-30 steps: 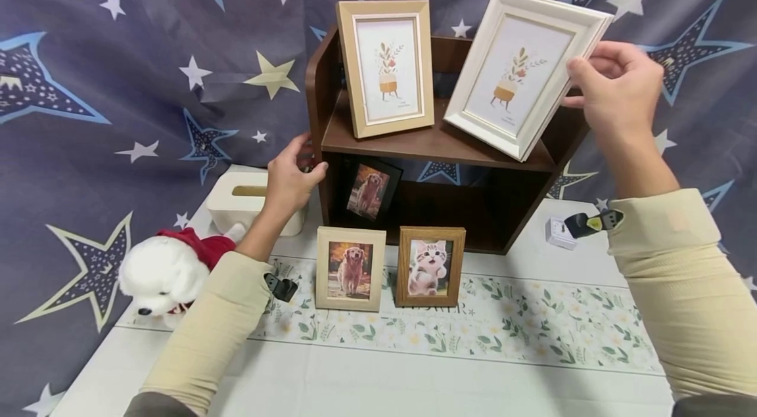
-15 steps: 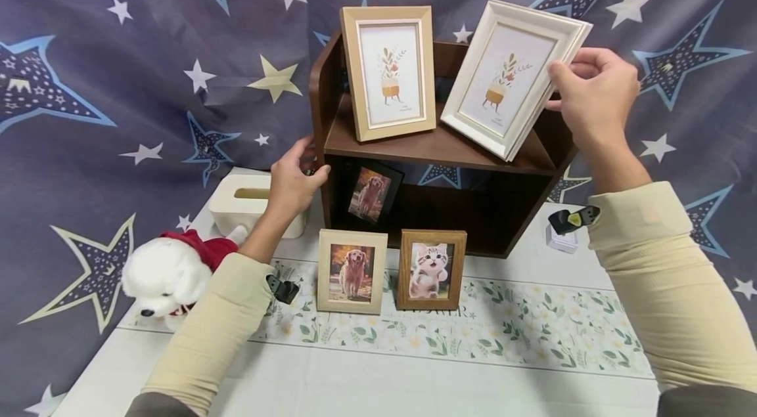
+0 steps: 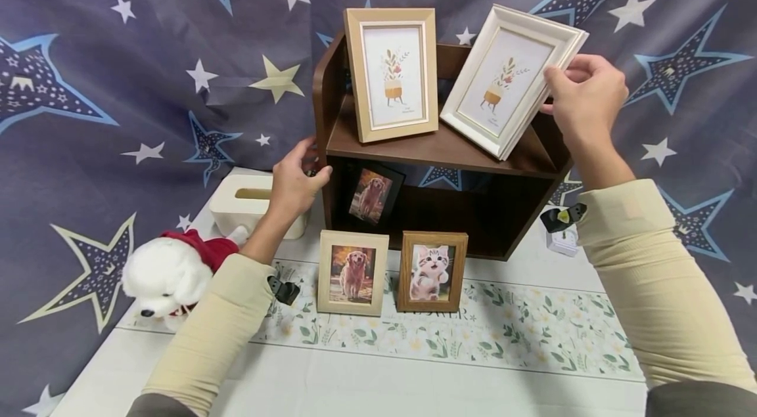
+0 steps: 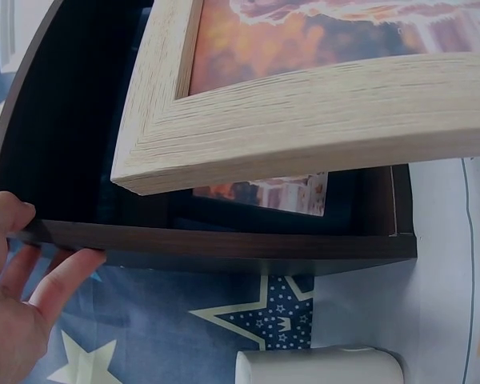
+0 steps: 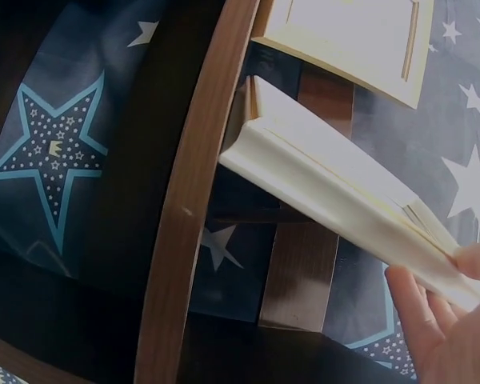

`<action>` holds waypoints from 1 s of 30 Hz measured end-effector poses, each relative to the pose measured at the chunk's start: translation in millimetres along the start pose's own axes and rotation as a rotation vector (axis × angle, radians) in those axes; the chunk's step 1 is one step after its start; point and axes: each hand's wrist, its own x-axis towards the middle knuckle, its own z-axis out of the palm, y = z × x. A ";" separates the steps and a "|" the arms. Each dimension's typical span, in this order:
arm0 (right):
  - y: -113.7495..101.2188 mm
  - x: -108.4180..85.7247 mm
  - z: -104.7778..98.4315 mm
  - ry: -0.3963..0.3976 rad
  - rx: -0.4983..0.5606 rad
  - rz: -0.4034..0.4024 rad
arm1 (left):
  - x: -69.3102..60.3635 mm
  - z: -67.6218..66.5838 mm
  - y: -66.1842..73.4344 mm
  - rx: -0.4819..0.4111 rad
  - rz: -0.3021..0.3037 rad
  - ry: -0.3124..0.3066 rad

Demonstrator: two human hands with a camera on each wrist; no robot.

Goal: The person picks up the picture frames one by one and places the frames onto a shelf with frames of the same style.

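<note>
My right hand [image 3: 587, 96] pinches the right edge of a white frame [image 3: 467, 131] with a plant picture, tilted above the upper shelf. In the right wrist view, thumb and fingers grip the white frame's side [image 5: 336, 200]. My left hand [image 3: 294, 182] holds the left side panel of the dark brown shelf [image 3: 408, 146]; the left wrist view has its fingers around the panel edge [image 4: 224, 242]. A tan frame [image 3: 355, 102] with a similar picture stands on the upper shelf. Inside the lower compartment leans a black frame [image 3: 391, 197] with a dog picture.
Before the shelf stand a cream frame [image 3: 324, 272] with a dog picture and a brown frame [image 3: 405, 272] with a kitten picture. At the left are a white tissue box [image 3: 227, 210] and a plush dog [image 3: 168, 272]. A small white box [image 3: 562, 243] lies right of the shelf.
My right hand and the white frame have moved left and slightly down, nearer the tan frame. My left hand stays at the side panel.
</note>
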 end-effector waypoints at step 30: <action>2.0 -6.7 -1.1 0.003 -0.093 0.058 | 0.1 1.9 -0.4 0.005 0.008 0.010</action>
